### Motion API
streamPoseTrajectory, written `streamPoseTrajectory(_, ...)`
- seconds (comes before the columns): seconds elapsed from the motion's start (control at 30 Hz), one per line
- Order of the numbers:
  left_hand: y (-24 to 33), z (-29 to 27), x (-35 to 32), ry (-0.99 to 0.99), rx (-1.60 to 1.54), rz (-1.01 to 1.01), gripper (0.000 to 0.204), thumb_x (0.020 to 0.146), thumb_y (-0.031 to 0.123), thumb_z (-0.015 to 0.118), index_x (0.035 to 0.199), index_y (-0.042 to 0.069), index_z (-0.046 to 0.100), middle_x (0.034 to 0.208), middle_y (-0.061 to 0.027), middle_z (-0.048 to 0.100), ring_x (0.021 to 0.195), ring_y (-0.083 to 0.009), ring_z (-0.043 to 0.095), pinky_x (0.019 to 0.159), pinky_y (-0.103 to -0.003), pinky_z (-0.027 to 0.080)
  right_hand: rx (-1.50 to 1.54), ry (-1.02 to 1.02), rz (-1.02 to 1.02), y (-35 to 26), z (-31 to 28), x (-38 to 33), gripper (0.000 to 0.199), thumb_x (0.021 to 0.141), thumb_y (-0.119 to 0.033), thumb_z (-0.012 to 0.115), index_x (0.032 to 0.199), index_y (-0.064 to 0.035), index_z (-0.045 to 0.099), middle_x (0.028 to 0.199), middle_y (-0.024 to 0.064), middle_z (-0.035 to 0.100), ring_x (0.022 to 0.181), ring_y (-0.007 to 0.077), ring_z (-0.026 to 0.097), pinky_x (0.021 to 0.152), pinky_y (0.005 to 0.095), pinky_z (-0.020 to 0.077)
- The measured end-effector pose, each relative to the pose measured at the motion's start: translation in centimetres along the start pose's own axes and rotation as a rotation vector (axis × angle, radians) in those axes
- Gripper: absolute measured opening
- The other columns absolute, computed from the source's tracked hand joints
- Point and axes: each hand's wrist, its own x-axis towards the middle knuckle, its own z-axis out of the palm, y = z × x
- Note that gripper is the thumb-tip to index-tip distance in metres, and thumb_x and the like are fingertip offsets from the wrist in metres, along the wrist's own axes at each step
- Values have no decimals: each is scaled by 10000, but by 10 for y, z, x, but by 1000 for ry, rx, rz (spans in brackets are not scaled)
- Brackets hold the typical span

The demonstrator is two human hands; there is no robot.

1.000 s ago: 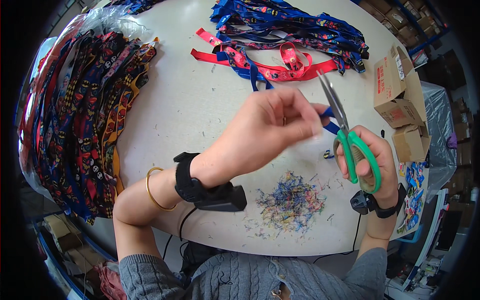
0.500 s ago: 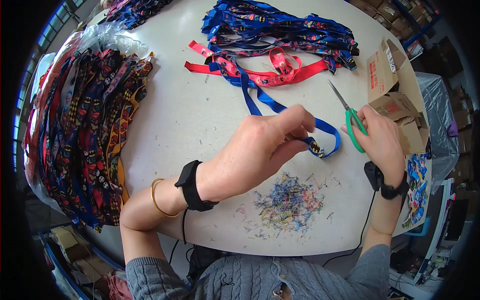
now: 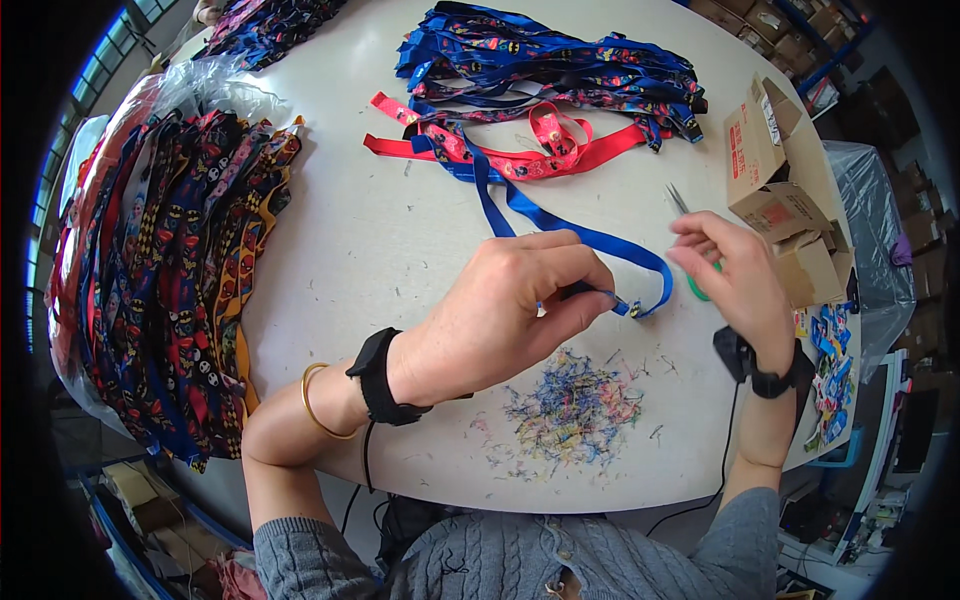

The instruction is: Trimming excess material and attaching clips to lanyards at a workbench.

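Observation:
My left hand (image 3: pixel 505 305) is closed, thumb and index finger pinching the end of a blue printed lanyard (image 3: pixel 612 245). From the fingertips the strap loops to the right, then runs back to a red lanyard (image 3: pixel 465 150) with printed figures. My right hand (image 3: pixel 745 275), just right of that loop, is closed on scissors (image 3: pixel 678 200). Their blades point away from me, apart from the strap, and the fingers cover most of the green handles. Below my left hand lies a heap of coloured thread clippings (image 3: pixel 570 410).
A thick bundle of blue lanyards (image 3: pixel 560 65) lies at the far side of the white table (image 3: pixel 340 230). More lanyards (image 3: pixel 175 280) spill from clear plastic on the left, and another heap (image 3: pixel 265 30) sits far left. An opened carton (image 3: pixel 760 150) and small colourful packets (image 3: pixel 832 370) are at right.
My right hand has turned, so its fingers now hide much of the scissors' green handles. My left hand has shifted slightly left, and the strap's loop has moved with it.

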Motion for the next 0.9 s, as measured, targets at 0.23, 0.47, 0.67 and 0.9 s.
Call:
streamPoseTrajectory(0.23, -1, 5, -3, -4, 12, 39, 80, 772, 12, 672, 817, 1, 607, 715, -72, 586, 629, -166, 599, 568, -274, 461, 669, -15, -255, -57, -1, -17, 159, 762, -46, 665, 891, 8, 590, 748, 99, 614, 702, 248, 617, 623, 292, 466)
streamPoseTrajectory(0.47, 3, -8, -2, 2, 81, 18, 95, 778, 24, 677, 814, -9, 595, 720, -56, 583, 646, -127, 583, 570, -250, 446, 353, 0, -381, -51, -12, -12, 184, 729, -105, 708, 790, -10, 563, 709, 91, 597, 632, 268, 574, 553, 343, 422)
streamPoseTrajectory(0.67, 6, -38, 11, 180, -188, -184, 107, 788, 33, 681, 842, 21, 590, 720, -9, 558, 650, -55, 538, 564, -211, 408, 48, -394, -206, -16, -10, -15, 224, 707, -179, 731, 773, -26, 581, 713, 99, 591, 639, 286, 573, 564, 363, 425)
streamPoseTrajectory(0.9, 21, -47, 9, 107, 104, -197, 73, 844, 68, 641, 860, 15, 594, 632, 13, 501, 599, -25, 453, 535, -207, 373, -111, -241, -231, -20, 24, -10, 255, 699, -208, 740, 779, -25, 582, 737, 105, 589, 670, 282, 586, 591, 359, 434)
